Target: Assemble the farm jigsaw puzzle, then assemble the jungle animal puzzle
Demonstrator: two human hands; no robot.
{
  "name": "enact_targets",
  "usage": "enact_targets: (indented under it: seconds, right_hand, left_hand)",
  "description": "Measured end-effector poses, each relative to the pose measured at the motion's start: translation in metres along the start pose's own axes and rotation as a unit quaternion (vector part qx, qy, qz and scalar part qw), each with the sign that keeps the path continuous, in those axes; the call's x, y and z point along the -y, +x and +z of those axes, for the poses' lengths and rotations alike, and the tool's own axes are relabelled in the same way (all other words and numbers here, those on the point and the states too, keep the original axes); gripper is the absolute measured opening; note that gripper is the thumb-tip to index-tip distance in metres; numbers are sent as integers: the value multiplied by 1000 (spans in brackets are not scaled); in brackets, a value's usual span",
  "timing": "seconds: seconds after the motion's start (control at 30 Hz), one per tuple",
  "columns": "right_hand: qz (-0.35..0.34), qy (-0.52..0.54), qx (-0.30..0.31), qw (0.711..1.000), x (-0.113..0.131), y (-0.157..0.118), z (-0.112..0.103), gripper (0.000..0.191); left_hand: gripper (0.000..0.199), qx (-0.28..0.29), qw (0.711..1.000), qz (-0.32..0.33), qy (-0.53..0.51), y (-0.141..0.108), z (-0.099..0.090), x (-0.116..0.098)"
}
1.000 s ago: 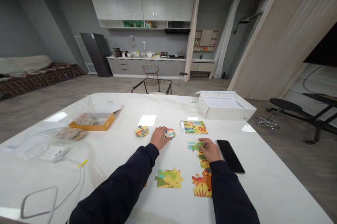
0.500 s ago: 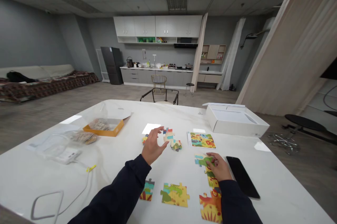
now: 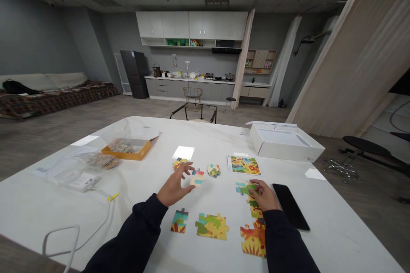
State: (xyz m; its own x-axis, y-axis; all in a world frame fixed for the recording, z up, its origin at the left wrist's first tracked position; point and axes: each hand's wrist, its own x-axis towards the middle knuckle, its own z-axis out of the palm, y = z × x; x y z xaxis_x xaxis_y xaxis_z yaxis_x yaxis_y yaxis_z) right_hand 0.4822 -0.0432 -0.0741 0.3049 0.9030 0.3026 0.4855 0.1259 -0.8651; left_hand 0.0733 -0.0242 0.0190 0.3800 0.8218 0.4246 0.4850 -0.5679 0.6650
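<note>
My left hand (image 3: 174,188) has spread open, gripping nothing; a jigsaw piece (image 3: 197,177) now sits just past it, apart from the small pile (image 3: 213,170). My right hand (image 3: 264,195) rests on a green piece (image 3: 245,188), grip unclear.

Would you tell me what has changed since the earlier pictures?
The left hand has drawn back toward the person, and a coloured puzzle piece moved with it. The right hand stays on the green puzzle piece. The other pieces stayed put.
</note>
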Motion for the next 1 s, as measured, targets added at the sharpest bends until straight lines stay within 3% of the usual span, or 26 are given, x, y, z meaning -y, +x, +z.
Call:
enact_targets:
  seconds: [0.1,0.23,0.47,0.7,0.87,1.0]
  right_hand:
    - [6,4,-4,1000,5,-1,1,35]
    - [10,10,-3,1000,7,-2,1,35]
    - [14,1,-6,1000,5,-2,1,34]
    - [14,-3,-5,1000,2,-2,1,34]
    - [18,4,-1,1000,0,-3,2,36]
    - [17,3,7,1000,-2,-1,1,37]
  left_hand:
    - [73,89,995,-47,-16,-17,6,31]
    - [64,131,989,-66,-26,-20,15,54]
    - [67,52,990,-100,81,-17,38,47]
    - [54,126,989,-69,-26,-6,39,47]
    - [39,33,995,-98,18,-12,38,48]
    - [56,-2,984,-115,133,-19,49,35]
